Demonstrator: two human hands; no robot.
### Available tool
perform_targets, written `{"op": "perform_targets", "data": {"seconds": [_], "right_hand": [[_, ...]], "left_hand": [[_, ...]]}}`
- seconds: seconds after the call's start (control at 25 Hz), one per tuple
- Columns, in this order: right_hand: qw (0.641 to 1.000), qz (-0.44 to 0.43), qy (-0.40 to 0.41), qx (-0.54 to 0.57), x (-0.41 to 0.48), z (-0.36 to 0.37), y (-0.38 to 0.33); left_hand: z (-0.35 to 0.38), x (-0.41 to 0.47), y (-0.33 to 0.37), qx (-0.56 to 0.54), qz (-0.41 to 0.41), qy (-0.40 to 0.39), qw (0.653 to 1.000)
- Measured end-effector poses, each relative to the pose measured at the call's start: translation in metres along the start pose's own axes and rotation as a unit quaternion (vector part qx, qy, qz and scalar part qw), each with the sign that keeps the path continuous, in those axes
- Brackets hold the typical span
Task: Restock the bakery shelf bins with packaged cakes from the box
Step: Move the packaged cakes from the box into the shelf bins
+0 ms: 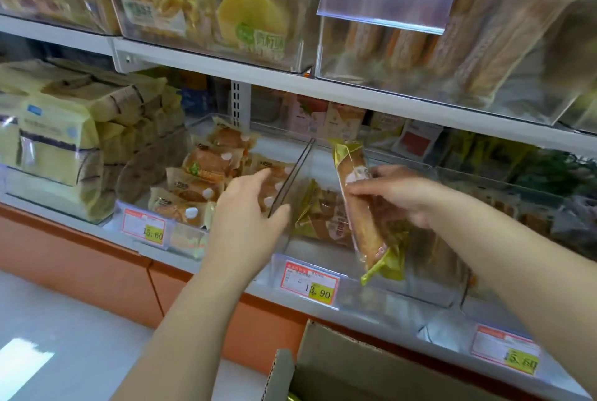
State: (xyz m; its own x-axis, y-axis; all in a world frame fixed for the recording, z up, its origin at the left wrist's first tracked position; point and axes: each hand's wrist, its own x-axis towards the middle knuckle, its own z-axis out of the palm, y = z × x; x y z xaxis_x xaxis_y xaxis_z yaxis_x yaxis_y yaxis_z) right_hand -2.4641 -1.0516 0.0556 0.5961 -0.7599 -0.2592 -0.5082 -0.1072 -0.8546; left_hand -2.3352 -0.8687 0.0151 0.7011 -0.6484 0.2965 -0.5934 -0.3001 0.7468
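Forearms (200, 307), left hand (248, 207) and right hand (403, 197) are bare.

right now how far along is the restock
Done: a few gold-wrapped cakes already lie in the middle bin, which is far from full. In hand: the right hand holds another packaged cake over it; the left hand is at its side wall. Left: filling it from the open box.

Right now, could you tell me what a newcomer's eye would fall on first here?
The right hand holds a long packaged cake in a gold wrapper, tilted over the clear bin on the lower shelf, above the 13.90 price tag. The left hand reaches to that bin's left wall, and an open cardboard box sits below at the bottom edge.
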Motion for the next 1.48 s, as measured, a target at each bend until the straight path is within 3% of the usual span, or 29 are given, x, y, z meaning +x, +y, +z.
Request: {"op": "perform_targets", "data": {"seconds": [0.08,0.2,0.28,0.48,0.76,0.88,1.04,1.16,1.24,1.32,1.4,1.48], "right_hand": [[0.976,-0.022,0.034,-0.212,0.018,-0.004,0.002],[0.890,-0.067,-0.065,-0.447,0.031,0.013,0.007],[0.844,-0.083,-0.109,-0.519,0.038,0.031,0.021],[0.815,-0.133,-0.049,-0.562,0.038,0.048,0.059],[0.825,-0.113,-0.054,-0.551,0.040,0.040,0.066],[0.813,-0.118,-0.055,-0.567,0.036,0.043,0.061],[0.883,-0.178,0.017,-0.435,-0.001,0.026,0.053],[0.916,-0.283,0.108,-0.264,-0.069,0.006,0.053],[0.951,-0.260,0.015,-0.166,-0.125,-0.014,0.063],[0.959,-0.144,-0.184,-0.163,-0.162,-0.029,0.095],[0.911,-0.066,-0.300,-0.276,-0.172,-0.032,0.149],[0.873,-0.004,-0.318,-0.370,-0.169,-0.017,0.214]], "left_hand": [[0.004,0.001,-0.011,0.051,-0.024,-0.065,0.996],[0.014,-0.001,-0.018,0.084,-0.001,-0.108,0.991],[0.014,0.002,-0.020,0.082,0.012,-0.099,0.992],[0.013,0.002,-0.020,0.080,0.015,-0.100,0.992],[0.013,0.003,-0.020,0.071,0.007,-0.108,0.992],[0.013,0.004,-0.021,0.074,0.002,-0.122,0.990],[0.021,-0.006,-0.012,0.095,0.015,-0.078,0.992],[0.019,-0.039,0.015,0.052,0.134,0.021,0.989],[0.019,-0.070,0.032,-0.009,0.180,-0.068,0.981],[0.032,-0.099,0.040,0.002,0.189,-0.221,0.957],[0.061,-0.118,0.034,0.085,0.202,-0.353,0.910],[0.103,-0.135,0.015,0.189,0.200,-0.456,0.846]]}}
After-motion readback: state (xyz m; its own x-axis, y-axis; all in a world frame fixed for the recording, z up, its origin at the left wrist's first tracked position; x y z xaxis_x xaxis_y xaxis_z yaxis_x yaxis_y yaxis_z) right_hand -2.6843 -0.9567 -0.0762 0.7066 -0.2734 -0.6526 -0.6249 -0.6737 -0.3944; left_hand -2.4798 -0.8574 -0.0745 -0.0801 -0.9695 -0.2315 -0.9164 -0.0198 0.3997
